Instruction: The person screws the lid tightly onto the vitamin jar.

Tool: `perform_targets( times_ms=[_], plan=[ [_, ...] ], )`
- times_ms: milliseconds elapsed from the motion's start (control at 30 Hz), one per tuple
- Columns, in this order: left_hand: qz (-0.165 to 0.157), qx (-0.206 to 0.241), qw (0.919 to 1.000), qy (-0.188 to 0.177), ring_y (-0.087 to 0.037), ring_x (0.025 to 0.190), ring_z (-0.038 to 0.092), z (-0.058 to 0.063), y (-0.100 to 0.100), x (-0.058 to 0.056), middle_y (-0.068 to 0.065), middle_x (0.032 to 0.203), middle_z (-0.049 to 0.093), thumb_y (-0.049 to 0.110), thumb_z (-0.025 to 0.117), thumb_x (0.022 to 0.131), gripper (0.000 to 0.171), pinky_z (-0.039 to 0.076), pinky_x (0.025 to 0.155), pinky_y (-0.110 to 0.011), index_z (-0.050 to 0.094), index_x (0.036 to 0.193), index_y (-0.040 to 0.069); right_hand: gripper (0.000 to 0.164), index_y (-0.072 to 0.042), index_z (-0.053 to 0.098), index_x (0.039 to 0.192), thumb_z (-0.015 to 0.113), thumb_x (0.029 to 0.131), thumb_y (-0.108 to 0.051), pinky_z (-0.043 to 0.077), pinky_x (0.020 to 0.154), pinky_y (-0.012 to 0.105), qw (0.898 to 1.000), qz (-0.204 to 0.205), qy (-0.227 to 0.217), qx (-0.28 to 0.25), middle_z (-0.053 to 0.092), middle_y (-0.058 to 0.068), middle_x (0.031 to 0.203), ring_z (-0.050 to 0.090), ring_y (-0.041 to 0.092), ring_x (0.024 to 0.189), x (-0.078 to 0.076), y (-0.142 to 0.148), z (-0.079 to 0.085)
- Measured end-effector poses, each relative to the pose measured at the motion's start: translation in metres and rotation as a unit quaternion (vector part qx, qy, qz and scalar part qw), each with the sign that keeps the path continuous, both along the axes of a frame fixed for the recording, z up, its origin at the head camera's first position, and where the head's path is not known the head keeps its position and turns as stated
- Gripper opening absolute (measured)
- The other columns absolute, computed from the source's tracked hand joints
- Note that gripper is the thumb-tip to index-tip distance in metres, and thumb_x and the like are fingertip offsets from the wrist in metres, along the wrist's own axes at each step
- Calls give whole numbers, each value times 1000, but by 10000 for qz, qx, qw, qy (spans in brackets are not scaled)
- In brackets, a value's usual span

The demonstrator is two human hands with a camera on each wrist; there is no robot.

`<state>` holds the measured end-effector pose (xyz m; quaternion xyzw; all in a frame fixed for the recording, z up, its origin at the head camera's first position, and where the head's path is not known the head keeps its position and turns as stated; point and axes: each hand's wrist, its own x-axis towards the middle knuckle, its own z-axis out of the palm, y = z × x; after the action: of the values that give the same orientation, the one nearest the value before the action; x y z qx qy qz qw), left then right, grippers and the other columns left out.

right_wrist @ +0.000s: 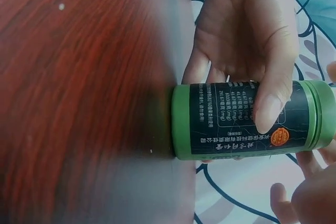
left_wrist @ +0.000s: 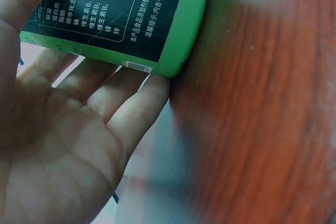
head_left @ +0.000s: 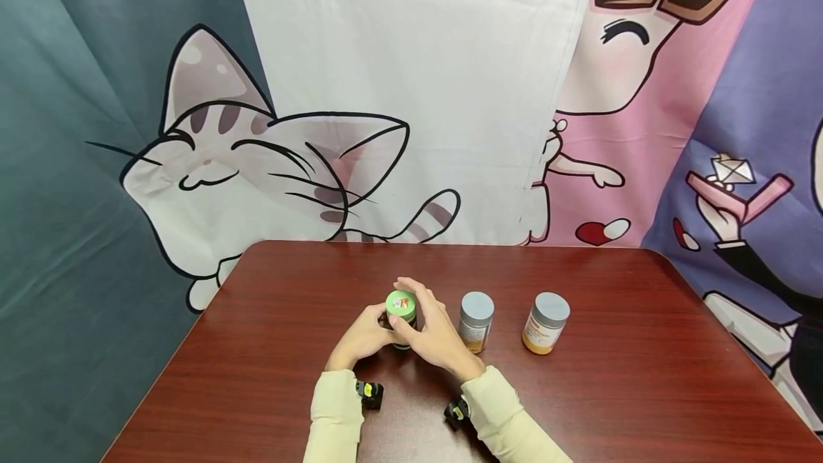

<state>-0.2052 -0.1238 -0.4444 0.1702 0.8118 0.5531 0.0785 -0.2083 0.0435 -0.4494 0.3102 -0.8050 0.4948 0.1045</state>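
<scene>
A green bottle [head_left: 401, 304] with a dark label stands upright on the table, its green cap on top. My left hand [head_left: 363, 338] grips its body, the thumb [right_wrist: 271, 109] lying across the label and the fingers behind, as the right wrist view shows. From the other side my right hand [head_left: 437, 334] holds the bottle near the cap, thumb in front and index finger reaching round the far side. In the left wrist view the label [left_wrist: 105, 11] faces the camera, and the left fingers curve under the bottle's side.
Right of the hands stands a grey-lidded jar [head_left: 476, 320], and farther right a second grey-lidded jar [head_left: 545, 322] with an orange-and-white label. All stand on the dark red wooden table [head_left: 270, 377]. A printed cloth [head_left: 411, 91] hangs behind the far edge.
</scene>
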Motion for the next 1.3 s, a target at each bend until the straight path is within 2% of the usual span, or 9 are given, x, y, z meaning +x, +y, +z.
perform_targets(
  times_ms=[200,267,433,467,600,800,967,1200,1300],
  plan=[
    [126,-21,9999,-95,-12,88,59,-24,-2,-12,1,100,65,18,72,77,35,47,79,-31,63,111,13,51,-32,37,135,59,89,-30,29,95,51,9998,15,184,-21,47,-8,132,42,9,118,-2,0,0],
    [101,2,9999,-106,-13,88,59,-20,-2,-9,0,100,65,19,72,78,35,47,78,-31,63,111,13,49,-31,38,134,59,89,-30,33,95,49,9998,10,191,-27,48,-6,132,43,9,117,-2,0,-1],
    [40,-16,9998,-211,-15,86,59,3,0,2,0,97,65,16,72,77,31,47,78,-33,64,107,10,49,-31,41,131,62,87,-31,40,88,47,9999,-74,13,-70,50,-5,128,44,8,110,-2,1,1],
    [35,-26,9998,-216,-15,84,59,4,0,2,1,95,65,16,72,77,30,47,77,-32,64,106,11,49,-30,41,131,63,87,-31,40,86,48,9999,-91,-11,-91,50,-4,127,45,9,108,-2,1,2],
    [38,-77,9998,-195,-14,83,58,5,0,1,2,94,65,16,73,75,29,47,76,-32,65,103,12,50,-26,43,129,66,85,-29,40,84,45,9997,-210,89,-107,52,0,125,46,10,105,-2,-1,2],
    [75,-158,9998,-62,-13,87,57,6,2,2,1,97,65,15,74,74,32,45,81,-32,65,105,11,49,-21,45,125,67,83,-34,38,84,33,9975,-633,291,86,50,-6,117,41,9,102,1,-5,2],
    [103,-204,9997,2,-13,88,57,7,3,2,2,98,65,14,75,73,35,45,82,-32,65,106,11,50,-18,47,122,68,81,-37,37,84,31,9955,-872,349,124,49,-5,114,40,11,100,3,-8,3],
    [82,-158,9998,61,-12,88,57,6,1,3,1,99,66,14,75,73,36,45,82,-31,65,107,10,55,-10,47,121,71,79,-36,36,82,32,9939,-917,598,96,49,0,115,40,15,98,3,-9,2],
    [100,-226,9996,140,-12,88,57,5,1,4,1,98,66,14,74,74,34,45,81,-30,65,106,9,59,-11,45,124,71,79,-38,37,84,33,9949,-845,549,55,48,2,116,40,15,100,3,-8,0]
  ],
)
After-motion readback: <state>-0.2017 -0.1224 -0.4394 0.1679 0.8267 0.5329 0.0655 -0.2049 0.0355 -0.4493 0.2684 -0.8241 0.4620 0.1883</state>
